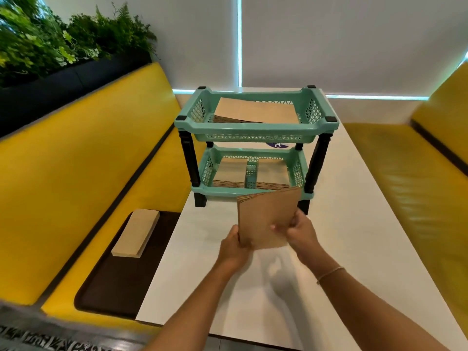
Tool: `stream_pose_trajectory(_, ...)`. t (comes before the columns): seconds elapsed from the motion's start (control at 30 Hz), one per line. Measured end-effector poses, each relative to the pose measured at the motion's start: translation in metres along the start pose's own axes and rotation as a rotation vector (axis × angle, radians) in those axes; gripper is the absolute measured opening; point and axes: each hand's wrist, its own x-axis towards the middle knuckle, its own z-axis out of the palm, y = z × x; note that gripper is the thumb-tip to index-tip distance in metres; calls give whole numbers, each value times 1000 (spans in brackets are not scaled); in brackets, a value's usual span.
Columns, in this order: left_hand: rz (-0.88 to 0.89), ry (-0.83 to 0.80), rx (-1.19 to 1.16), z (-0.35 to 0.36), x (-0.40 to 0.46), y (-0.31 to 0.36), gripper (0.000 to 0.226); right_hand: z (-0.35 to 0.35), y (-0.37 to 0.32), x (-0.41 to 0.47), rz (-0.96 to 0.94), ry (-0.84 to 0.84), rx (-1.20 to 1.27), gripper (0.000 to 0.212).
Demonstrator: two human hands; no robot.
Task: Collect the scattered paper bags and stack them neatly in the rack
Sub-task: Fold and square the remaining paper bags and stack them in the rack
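Observation:
A teal two-tier rack (255,130) with black legs stands on the white table (342,224). Its top shelf holds a flat stack of brown paper bags (258,111). Two more stacks (231,173) lie side by side on the lower shelf. I hold a small stack of brown bags (267,219) upright just in front of the lower shelf. My left hand (234,245) grips its lower left edge and my right hand (300,230) grips its right edge. Another pile of bags (136,233) lies on a dark tray on the left bench.
Yellow benches (76,173) flank the table on both sides. The dark brown tray (119,282) rests on the left bench seat. Green plants (63,39) in a black planter sit behind the left bench. Roller blinds cover the windows behind the rack.

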Motion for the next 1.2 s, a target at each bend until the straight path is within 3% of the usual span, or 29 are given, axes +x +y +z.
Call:
stream_pose_trajectory(0.13, 18, 23, -49, 4, -1, 10, 43, 7, 5, 1, -16, 29, -150, 47)
stream_pose_trajectory(0.33, 43, 69, -176, -2, 6, 22, 47, 4, -9, 7, -108, 10, -151, 42)
stream_pose_trajectory(0.47, 29, 41, -237, -2, 5, 8, 45, 0, 15, 4, -10, -47, -326, 49)
stream_pose_trajectory(0.53, 55, 14, -337, -1, 2, 6, 36, -3, 22, -1, 22, -65, -407, 30)
stream_pose_trajectory(0.57, 85, 0, -358, -2, 3, 6, 29, -4, 22, -2, -4, -61, -435, 23)
stream_pose_trajectory(0.63, 168, -40, -333, -7, 6, 9, 18, -7, 18, 1, -121, -53, -455, 34)
stream_pose_trajectory(0.73, 215, -98, -535, -20, 8, 20, 18, -13, -10, 5, -229, -46, -507, 33)
stream_pose_trajectory(0.8, 184, -7, -678, -32, 7, 30, 30, -17, -35, 9, -278, -48, -541, 33)
stream_pose_trajectory(0.9, 117, 113, -702, -48, 11, 31, 47, -23, -70, 10, -408, -69, -822, 33)
stream_pose_trajectory(1.03, 53, 132, -681, -61, 11, 18, 33, -28, -85, 14, -510, -134, -1093, 41)
stream_pose_trajectory(1.13, 3, 138, -525, -56, 9, 3, 32, -27, -54, 25, -566, -202, -1330, 46)
stream_pose_trajectory(1.2, -31, 97, -459, -46, 6, -6, 34, -23, -28, 26, -505, -241, -1505, 44)
